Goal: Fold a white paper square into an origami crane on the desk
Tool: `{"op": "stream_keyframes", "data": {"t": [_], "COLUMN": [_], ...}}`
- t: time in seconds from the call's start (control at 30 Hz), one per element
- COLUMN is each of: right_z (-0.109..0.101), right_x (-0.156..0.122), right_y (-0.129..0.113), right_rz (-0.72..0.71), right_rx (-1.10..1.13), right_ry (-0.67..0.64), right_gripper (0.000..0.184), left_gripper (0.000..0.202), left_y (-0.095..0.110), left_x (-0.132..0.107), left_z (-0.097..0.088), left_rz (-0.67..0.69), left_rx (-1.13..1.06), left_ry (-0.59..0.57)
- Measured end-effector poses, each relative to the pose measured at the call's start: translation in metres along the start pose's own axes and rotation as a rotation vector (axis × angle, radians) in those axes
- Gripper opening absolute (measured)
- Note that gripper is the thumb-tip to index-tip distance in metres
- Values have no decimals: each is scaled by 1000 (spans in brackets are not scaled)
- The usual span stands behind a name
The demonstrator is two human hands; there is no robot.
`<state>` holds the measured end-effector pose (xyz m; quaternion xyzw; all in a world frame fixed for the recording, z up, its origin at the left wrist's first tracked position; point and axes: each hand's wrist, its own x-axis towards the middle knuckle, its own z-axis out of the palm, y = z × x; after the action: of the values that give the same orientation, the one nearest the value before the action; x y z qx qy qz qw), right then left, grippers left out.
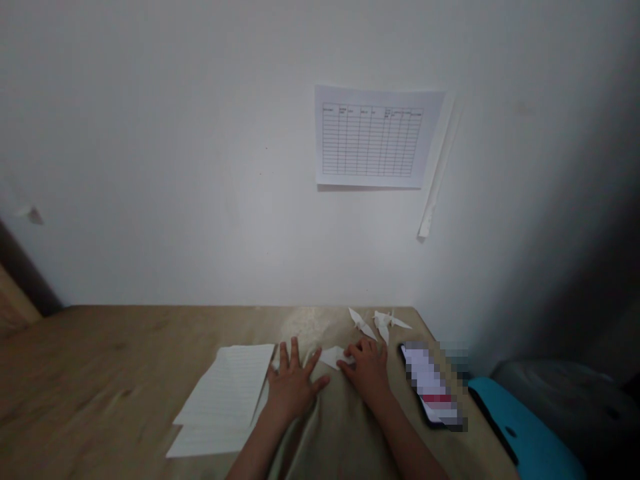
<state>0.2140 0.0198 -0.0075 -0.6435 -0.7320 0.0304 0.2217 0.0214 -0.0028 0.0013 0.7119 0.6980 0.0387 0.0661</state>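
Observation:
A small folded piece of white paper (330, 358) lies on the cloth-covered table. My right hand (367, 367) has its thumb and fingers closed on the right end of it, covering that part. My left hand (294, 383) rests on the cloth with fingers spread, left of the folded paper and holding nothing. Beside that hand, lined paper sheets (233, 383) lie in an overlapping stack. Beyond my right hand are several white folded paper birds (383, 323), close to the table's back edge.
A phone (430, 383) with its screen lit lies right of my right arm. The tan table cover (125, 393) has creases. A printed grid sheet (373, 140) and a paper strip (440, 173) hang on the wall. A turquoise object (525, 427) stands past the right edge.

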Motion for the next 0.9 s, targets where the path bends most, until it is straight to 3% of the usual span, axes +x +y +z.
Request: {"op": "stream_keyframes", "data": {"t": [0.2,0.47,0.7,0.9], "right_z": [3,6,4,3], "right_x": [0,-2,-3,-1], "right_y": [2,9,8,9], "right_rz": [0,-47,-99,-73], "right_rx": [13,39,114,118], "right_ry": [11,32,-86,-118], "right_gripper": [21,18,18,17], "left_gripper": [71,74,59,54], "left_y": [-2,3,8,9], "left_x": [1,12,8,13], "left_z": [7,14,13,16], "left_rz": [-22,131,248,226], "left_rx": [54,13,-38,-59], "left_ry": [79,202,169,165]}}
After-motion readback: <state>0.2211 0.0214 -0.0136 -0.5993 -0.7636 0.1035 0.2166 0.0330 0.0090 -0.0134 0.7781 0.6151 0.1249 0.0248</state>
